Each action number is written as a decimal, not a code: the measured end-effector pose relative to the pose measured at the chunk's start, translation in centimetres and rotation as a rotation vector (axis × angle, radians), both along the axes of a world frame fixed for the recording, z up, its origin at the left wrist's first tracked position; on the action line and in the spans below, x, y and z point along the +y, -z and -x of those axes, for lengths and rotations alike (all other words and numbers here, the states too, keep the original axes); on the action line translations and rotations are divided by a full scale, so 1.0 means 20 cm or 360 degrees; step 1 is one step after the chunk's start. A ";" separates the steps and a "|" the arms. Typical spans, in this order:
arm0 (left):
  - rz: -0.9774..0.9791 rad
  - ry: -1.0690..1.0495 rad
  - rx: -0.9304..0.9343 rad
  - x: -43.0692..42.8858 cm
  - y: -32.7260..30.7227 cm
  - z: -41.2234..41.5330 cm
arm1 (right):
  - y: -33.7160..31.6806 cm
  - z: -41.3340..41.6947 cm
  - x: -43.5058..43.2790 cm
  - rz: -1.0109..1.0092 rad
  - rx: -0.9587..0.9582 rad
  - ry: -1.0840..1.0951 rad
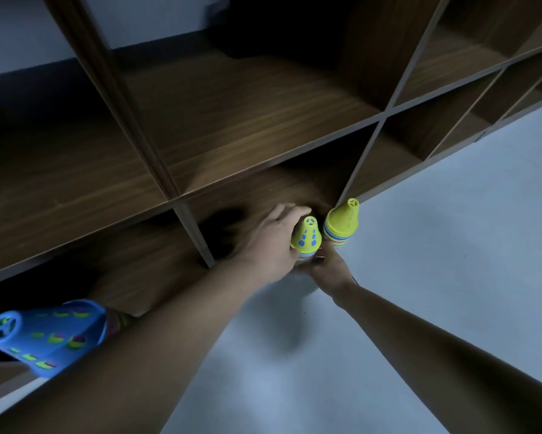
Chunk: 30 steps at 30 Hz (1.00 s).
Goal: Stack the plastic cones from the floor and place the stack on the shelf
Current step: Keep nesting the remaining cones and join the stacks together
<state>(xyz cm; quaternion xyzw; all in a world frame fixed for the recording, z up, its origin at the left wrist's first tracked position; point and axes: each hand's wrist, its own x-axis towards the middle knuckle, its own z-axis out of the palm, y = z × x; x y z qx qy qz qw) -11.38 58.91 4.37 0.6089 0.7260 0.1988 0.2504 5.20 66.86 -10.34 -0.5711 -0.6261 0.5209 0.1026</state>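
Note:
A stack of cones topped by a yellow cone with blue holes (306,239) stands at the front edge of the lowest shelf compartment (257,195). My left hand (273,239) wraps its far side and my right hand (327,264) grips its base from below. Just to its right, a second stack with a plain yellow top cone (341,223) stands upright at the shelf's edge. A third stack with a blue top cone (44,336) lies tilted at the lower left, in the shelf's bottom row.
The dark wooden shelf unit (232,98) has several open compartments, divided by upright panels (191,233). The pale grey floor (435,245) spreads out to the right and below my arms.

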 end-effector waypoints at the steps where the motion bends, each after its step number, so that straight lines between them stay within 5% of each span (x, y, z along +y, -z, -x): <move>1: 0.0037 -0.0009 0.0009 0.00 0.03 0.01 | 0.00 0.02 -0.02 0.0000 -0.0027 -0.0048; 7: -0.0004 -0.0179 0.0179 -0.16 0.17 0.08 | 0.07 0.12 -0.23 -0.0116 -0.0086 -0.0338; 17: -0.0090 -0.0491 0.0107 -0.48 0.14 0.16 | -0.08 0.23 -0.39 -0.0165 0.0050 -0.0352; 30: -0.0210 -0.0472 0.0274 -0.80 -0.84 0.21 | -0.90 0.22 -0.71 -0.0149 0.0444 -0.0368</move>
